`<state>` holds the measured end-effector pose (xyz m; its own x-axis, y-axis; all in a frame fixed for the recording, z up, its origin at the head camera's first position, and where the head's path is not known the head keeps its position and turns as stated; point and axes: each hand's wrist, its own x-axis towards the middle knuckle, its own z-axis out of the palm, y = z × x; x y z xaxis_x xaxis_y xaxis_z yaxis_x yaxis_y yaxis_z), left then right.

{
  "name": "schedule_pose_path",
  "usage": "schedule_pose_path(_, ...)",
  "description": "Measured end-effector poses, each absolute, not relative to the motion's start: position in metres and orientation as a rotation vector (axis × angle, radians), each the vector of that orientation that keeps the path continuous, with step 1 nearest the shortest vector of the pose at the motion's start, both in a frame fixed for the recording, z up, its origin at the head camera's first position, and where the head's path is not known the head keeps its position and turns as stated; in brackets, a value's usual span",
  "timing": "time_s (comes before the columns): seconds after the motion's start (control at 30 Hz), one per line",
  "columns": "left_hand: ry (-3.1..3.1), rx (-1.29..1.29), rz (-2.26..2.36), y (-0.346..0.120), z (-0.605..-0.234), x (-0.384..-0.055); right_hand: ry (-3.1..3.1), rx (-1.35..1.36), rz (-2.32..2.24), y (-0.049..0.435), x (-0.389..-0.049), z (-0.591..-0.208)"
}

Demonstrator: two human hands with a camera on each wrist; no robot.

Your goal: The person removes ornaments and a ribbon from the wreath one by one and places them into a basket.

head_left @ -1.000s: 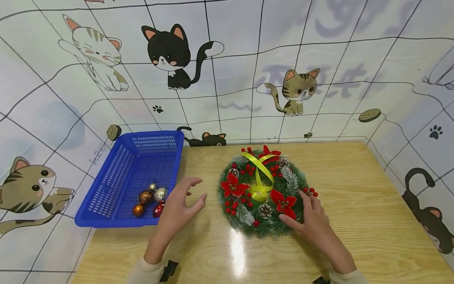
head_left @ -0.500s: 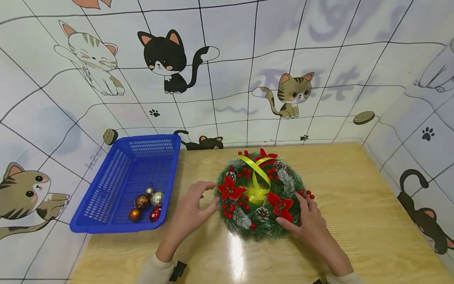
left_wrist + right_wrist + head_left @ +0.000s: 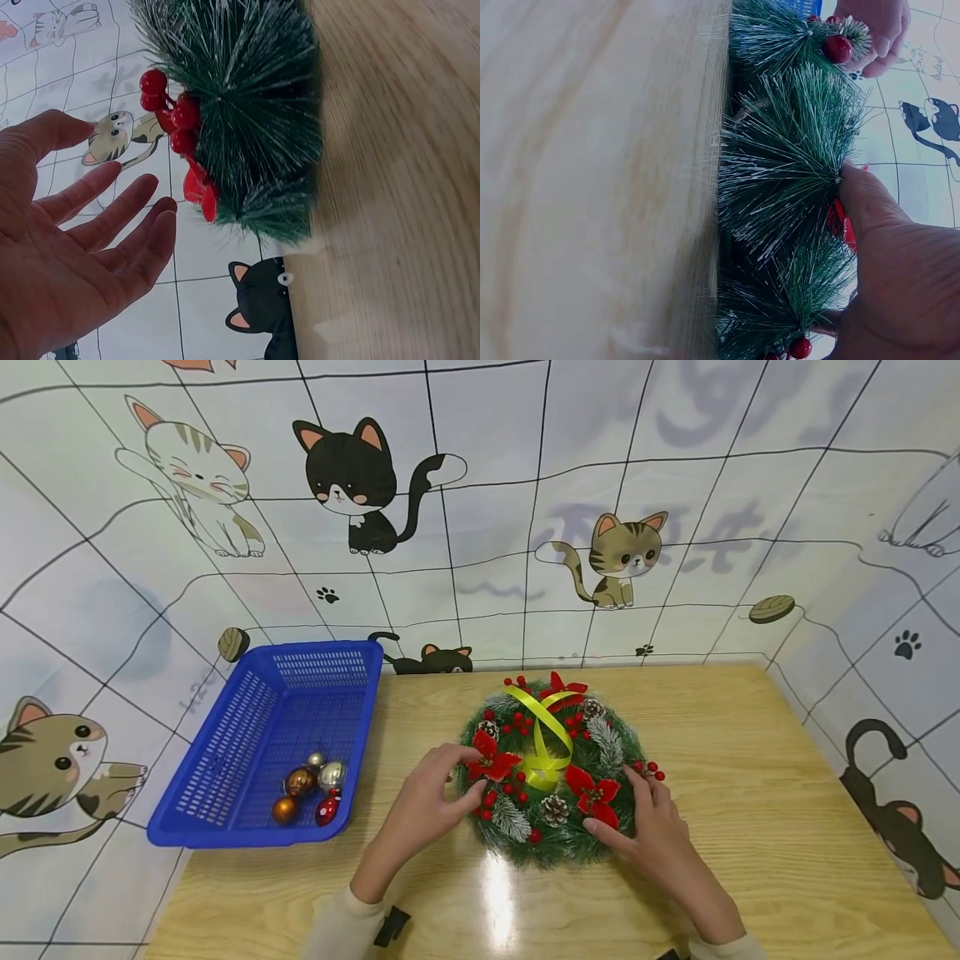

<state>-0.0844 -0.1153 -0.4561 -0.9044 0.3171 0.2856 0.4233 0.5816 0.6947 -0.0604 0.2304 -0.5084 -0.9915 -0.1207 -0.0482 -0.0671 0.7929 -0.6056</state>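
A green Christmas wreath [image 3: 513, 820] lies on the table, dressed with red poinsettias [image 3: 592, 795], berries, pine cones [image 3: 554, 810] and a yellow ribbon [image 3: 555, 718] across its middle. On its right side my right hand [image 3: 660, 831] grips the ring, thumb on the front needles and fingers farther back among the greenery. My left hand [image 3: 426, 806] hovers at the wreath's left edge, by the left poinsettia [image 3: 491, 758]. Seen in the left wrist view, that hand [image 3: 82, 247] has loosely bent, spread fingers holding nothing, a gap away from the berries [image 3: 184, 127].
To the left stands a blue plastic basket [image 3: 243, 842]. Inside it, near the front right, lie several baubles, among them an orange one [image 3: 285, 810] and a red one [image 3: 327, 811]. A cat-patterned cloth wall [image 3: 487, 527] borders the wooden table [image 3: 720, 760] behind and at both sides.
My left hand has moved right, from beside the basket to the wreath's left edge. The right hand keeps its place on the wreath, and the wreath stays put. The head view shifted slightly.
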Motion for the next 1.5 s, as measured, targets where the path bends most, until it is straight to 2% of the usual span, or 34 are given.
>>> schedule_pose_path(1.03, -2.711, -0.837, -1.059, -0.058, -0.465, -0.108, 2.879, -0.158, -0.983, 0.231, -0.060, -0.507)
schedule_pose_path(1.5, -2.812, -0.689, -0.697, -0.027, -0.478, -0.106, 2.896, -0.171, -0.999, 0.233, -0.061, -0.509)
